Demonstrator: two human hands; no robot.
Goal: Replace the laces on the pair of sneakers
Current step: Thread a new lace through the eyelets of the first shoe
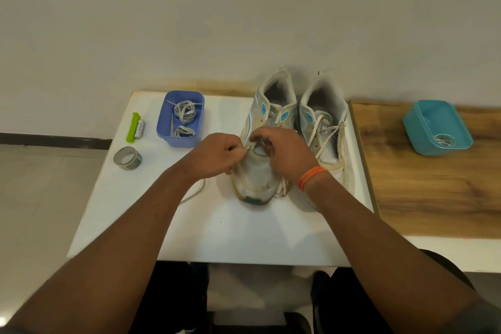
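Observation:
Two worn white sneakers with blue accents stand side by side on the white board, toes toward me. The left sneaker (257, 179) has its upper eyelets bare. My left hand (217, 153) pinches a lace tip at the lowest eyelets on that shoe's left side. My right hand (284, 154) curls over the same eyelet area, its fingers on the lace there. A white lace (193, 194) trails from under my left wrist onto the board. The right sneaker (325, 127) carries a loosely threaded cream lace.
A purple tub (181, 119) with coiled laces sits at the back left. Beside it lie a green clip with a battery (135, 127) and a tape roll (128, 158). A teal tub (436, 127) with a coiled lace rests on the wooden surface at right.

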